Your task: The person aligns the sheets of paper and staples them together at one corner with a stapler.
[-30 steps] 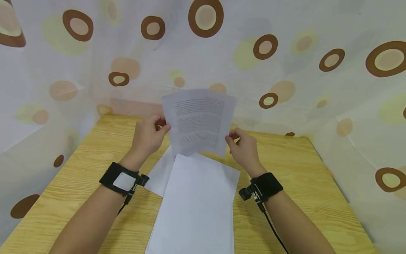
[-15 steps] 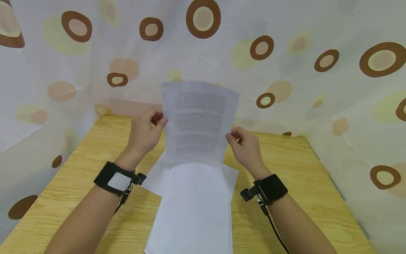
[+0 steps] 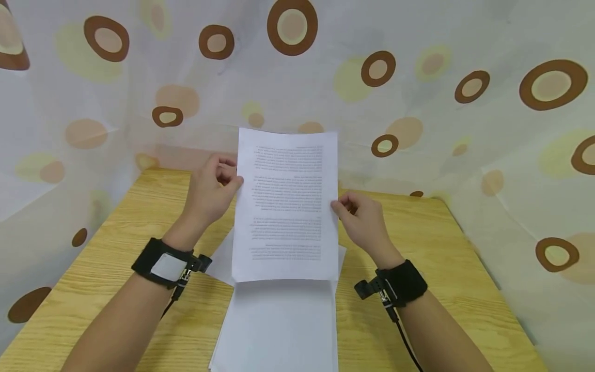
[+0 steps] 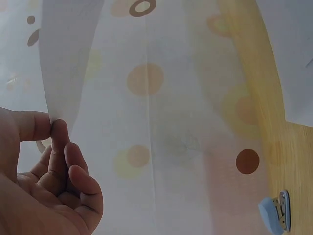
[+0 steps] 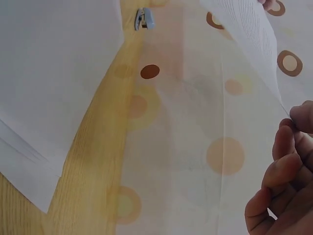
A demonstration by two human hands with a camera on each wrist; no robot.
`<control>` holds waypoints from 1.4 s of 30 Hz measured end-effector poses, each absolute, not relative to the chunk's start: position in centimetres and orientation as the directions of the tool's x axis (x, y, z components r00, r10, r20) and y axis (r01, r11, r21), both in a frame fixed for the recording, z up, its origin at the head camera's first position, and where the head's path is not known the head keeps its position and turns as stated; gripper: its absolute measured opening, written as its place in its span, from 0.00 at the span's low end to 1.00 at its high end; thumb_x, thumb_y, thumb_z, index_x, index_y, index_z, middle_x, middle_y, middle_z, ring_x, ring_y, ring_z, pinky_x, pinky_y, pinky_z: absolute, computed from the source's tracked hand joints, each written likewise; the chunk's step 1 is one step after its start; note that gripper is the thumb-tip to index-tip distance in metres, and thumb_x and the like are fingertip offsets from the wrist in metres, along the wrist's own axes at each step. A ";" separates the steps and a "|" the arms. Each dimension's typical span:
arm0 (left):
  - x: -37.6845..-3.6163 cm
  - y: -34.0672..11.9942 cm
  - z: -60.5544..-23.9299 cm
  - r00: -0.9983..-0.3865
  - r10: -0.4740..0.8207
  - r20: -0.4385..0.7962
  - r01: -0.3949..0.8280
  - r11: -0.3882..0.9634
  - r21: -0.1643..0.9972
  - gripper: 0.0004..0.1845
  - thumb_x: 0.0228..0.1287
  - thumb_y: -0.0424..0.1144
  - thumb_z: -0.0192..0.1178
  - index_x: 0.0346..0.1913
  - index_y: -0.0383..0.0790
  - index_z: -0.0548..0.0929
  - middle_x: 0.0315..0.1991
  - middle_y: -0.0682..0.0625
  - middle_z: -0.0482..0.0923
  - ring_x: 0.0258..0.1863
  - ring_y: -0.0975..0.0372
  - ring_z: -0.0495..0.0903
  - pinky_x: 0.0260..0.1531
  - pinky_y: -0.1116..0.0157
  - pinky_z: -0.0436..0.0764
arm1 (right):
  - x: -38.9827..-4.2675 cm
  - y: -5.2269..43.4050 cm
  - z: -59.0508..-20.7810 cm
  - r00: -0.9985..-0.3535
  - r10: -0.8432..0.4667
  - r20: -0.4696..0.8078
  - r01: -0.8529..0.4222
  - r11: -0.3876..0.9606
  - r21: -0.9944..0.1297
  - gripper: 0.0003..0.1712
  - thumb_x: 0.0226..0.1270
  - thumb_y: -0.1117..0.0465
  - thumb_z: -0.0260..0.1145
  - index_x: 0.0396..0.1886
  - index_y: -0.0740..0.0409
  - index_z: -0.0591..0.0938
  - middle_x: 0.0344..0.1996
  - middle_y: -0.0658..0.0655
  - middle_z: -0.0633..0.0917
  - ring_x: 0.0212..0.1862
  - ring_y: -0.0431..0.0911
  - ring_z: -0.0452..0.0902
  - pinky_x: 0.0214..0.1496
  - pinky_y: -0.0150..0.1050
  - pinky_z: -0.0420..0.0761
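The head view looks forward and down from above, far enough back to take in left hand (image 3: 210, 192), right hand (image 3: 366, 223) and tabletop (image 3: 418, 299). Each wrist view, turned on its side, looks from close by its own hand toward the patterned cloth (image 4: 171, 117); both share the small blue stapler (image 4: 272, 215). The raised sheet (image 3: 285, 206) appears in all three.

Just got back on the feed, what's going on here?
A person is holding up one printed sheet, the left hand pinching one side edge and the right hand the other. Other white papers lie below it on the wooden table, not squared up: corners stick out at an angle on both sides. Both wrist views also show what looks like a small blue stapler on the table, which neither hand is touching.
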State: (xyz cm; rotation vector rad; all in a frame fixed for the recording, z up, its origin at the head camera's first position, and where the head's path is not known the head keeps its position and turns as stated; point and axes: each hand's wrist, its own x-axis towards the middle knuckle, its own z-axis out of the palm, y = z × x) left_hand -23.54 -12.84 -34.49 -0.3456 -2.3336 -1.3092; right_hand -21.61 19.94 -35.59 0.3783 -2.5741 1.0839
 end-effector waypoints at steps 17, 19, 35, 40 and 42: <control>-22.6 -13.1 -35.2 -0.933 0.024 0.360 0.306 0.580 0.755 0.07 0.73 0.36 0.60 0.47 0.39 0.85 0.33 0.45 0.81 0.33 0.53 0.76 0.26 0.64 0.71 | -20.2 20.4 -36.4 -0.960 -0.124 0.252 -0.272 0.630 -0.727 0.09 0.75 0.60 0.66 0.33 0.57 0.86 0.22 0.55 0.78 0.24 0.48 0.69 0.24 0.35 0.65; -22.5 -13.2 -35.5 -0.945 0.040 0.325 0.284 0.596 0.751 0.07 0.73 0.37 0.60 0.48 0.39 0.85 0.33 0.45 0.81 0.32 0.54 0.75 0.26 0.64 0.71 | -20.1 20.4 -36.7 -0.966 -0.139 0.217 -0.256 0.632 -0.731 0.09 0.75 0.59 0.66 0.33 0.57 0.85 0.23 0.56 0.79 0.25 0.48 0.70 0.25 0.35 0.66; -22.0 -14.1 -37.5 -0.980 0.183 0.078 0.184 0.686 0.704 0.10 0.73 0.38 0.61 0.51 0.38 0.85 0.31 0.47 0.77 0.24 0.59 0.71 0.25 0.65 0.70 | -19.3 21.3 -39.1 -0.965 -0.261 -0.002 -0.173 0.643 -0.746 0.11 0.75 0.57 0.65 0.31 0.55 0.85 0.23 0.56 0.80 0.24 0.43 0.66 0.26 0.34 0.63; -21.8 -14.3 -37.9 -0.981 0.184 0.063 0.176 0.701 0.691 0.10 0.73 0.38 0.62 0.51 0.39 0.85 0.33 0.46 0.78 0.28 0.57 0.73 0.27 0.64 0.72 | -18.8 21.5 -39.4 -0.959 -0.283 -0.014 -0.174 0.625 -0.761 0.10 0.73 0.58 0.67 0.32 0.57 0.87 0.23 0.54 0.80 0.28 0.46 0.72 0.28 0.34 0.66; -21.8 -14.3 -38.0 -0.981 0.185 0.060 0.175 0.705 0.687 0.09 0.73 0.38 0.62 0.51 0.40 0.85 0.34 0.46 0.78 0.29 0.57 0.74 0.28 0.64 0.72 | -18.6 21.5 -39.4 -0.957 -0.291 -0.014 -0.176 0.615 -0.768 0.10 0.72 0.58 0.68 0.32 0.58 0.87 0.23 0.54 0.81 0.28 0.47 0.73 0.28 0.34 0.67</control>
